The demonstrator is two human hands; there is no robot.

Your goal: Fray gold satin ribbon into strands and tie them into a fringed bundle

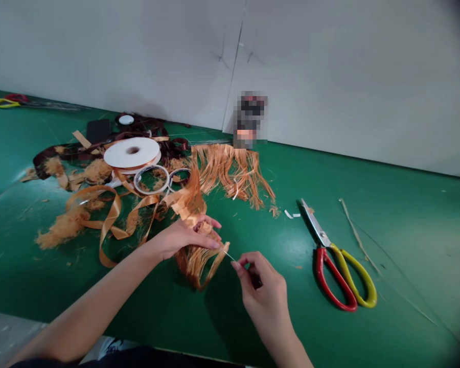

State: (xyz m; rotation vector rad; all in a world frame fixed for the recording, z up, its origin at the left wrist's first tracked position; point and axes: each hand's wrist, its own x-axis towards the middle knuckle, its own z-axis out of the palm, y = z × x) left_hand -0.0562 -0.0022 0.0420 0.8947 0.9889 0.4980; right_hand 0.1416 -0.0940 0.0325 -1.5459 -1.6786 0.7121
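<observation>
1. L hand [193, 236] holds the fringed orange ribbon [198, 263] b/w thumb and fingers, over the green table [421, 240]; R hand [262, 281] pinches a thin pale strand [230, 256] w/ thumb and index finger, at the ribbon's right-hand end.
2. Risk: strand may snap or slip out, if R hand pulls too strongly.
3. Risk: fringes may tangle w/ the strand, b/c they hang loose close to it.
4. Risk: fringe tips may catch on the satin ribbon loops [114, 210], b/c these lie near, at left.
5. Hidden: L hand covers the ribbon's middle; R fingertips hide one strand end.
6. Unclear: strand is perhaps thread, perhaps needle; too thin to tell. Pixelated object [250, 120] by the wall [329, 76]: unreadable.
</observation>
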